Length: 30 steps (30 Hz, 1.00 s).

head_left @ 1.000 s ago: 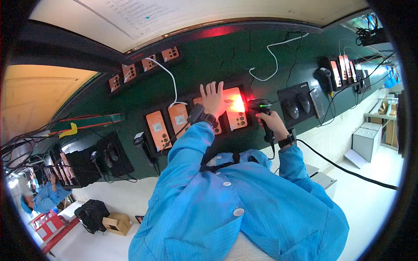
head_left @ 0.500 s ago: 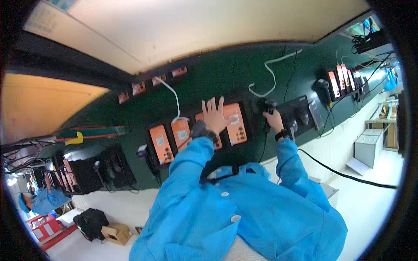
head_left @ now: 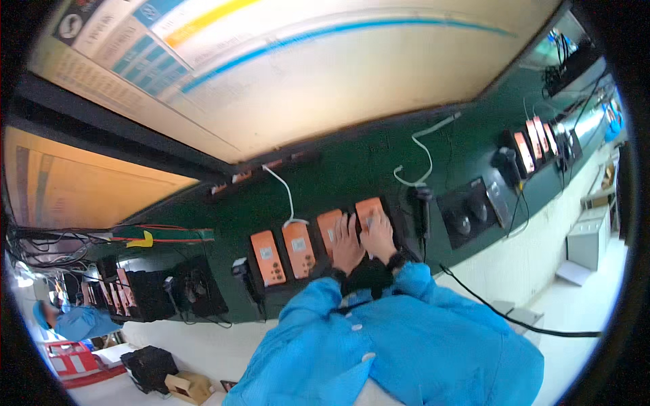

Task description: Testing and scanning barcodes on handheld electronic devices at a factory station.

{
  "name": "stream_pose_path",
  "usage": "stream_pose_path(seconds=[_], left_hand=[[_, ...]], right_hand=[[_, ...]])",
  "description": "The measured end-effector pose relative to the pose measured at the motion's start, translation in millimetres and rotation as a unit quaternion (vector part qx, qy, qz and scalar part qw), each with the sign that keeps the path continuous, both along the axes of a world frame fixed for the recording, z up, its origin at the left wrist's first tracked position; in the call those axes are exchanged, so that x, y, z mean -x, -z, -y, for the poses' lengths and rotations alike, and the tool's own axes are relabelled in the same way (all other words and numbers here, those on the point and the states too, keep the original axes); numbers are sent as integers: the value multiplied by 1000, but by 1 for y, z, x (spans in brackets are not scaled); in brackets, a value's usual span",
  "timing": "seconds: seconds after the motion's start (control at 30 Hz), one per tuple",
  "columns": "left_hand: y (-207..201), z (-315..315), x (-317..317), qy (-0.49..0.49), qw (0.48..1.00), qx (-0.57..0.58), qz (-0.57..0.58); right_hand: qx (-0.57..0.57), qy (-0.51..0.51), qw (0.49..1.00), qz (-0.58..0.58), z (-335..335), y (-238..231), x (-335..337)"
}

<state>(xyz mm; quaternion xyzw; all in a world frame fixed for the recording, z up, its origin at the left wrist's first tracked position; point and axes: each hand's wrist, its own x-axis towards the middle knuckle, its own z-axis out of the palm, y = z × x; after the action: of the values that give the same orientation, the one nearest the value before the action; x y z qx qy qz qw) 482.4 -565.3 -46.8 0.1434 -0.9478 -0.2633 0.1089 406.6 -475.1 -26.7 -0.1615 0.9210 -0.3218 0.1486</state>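
Observation:
Several flat orange box-like devices with pale labels and dark round spots lie in a row on a dark mat. Two left ones, an orange device (head_left: 268, 258) and its neighbour (head_left: 298, 252), are untouched. My left hand (head_left: 347, 247) rests with fingers stretched out over the lower part of the third orange device (head_left: 329, 222). Beside it, my right hand (head_left: 380, 238) lies over the rightmost orange device (head_left: 368, 204), fingers forward and slightly bent; it covers much of that device. A black handheld scanner (head_left: 422, 211) stands to the right, apart from my hand.
A second scanner (head_left: 244, 274) is left of the row. Two computer mice lie on a black pad (head_left: 450, 204) at right. A white cable (head_left: 423, 152) curls on the green bench (head_left: 359, 159). Large screens (head_left: 325, 74) rise behind. Another person in blue (head_left: 84, 321) is far left.
My right hand has let go of the black scanner and moved left onto the rightmost orange device. My left hand has drawn back toward me. The view has shifted, and the screen shows more.

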Motion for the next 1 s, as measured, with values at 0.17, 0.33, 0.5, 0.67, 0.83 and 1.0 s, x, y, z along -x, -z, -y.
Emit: stream_pose_path(seconds=[0.17, 0.33, 0.5, 0.67, 0.83, 1.0], left_hand=[[0, 6, 14, 5, 1000, -13, 2], [-13, 5, 17, 3, 995, -96, -30], [-53, 13, 44, 23, 922, -377, -79], [-66, 19, 52, 75, 908, -411, 26], [-75, 11, 44, 74, 899, -431, 15], [-82, 2, 42, 70, 893, -445, -27]], right_hand=[[-28, 64, 997, 39, -1, -8, 16], [171, 71, 964, 190, -33, -9, 37], [223, -111, 916, 314, -71, -22, 62], [55, 3, 994, -99, -70, 0, 115], [-282, -45, 950, -128, -43, -9, 156], [-225, -51, 964, -135, -56, -46, 152]])
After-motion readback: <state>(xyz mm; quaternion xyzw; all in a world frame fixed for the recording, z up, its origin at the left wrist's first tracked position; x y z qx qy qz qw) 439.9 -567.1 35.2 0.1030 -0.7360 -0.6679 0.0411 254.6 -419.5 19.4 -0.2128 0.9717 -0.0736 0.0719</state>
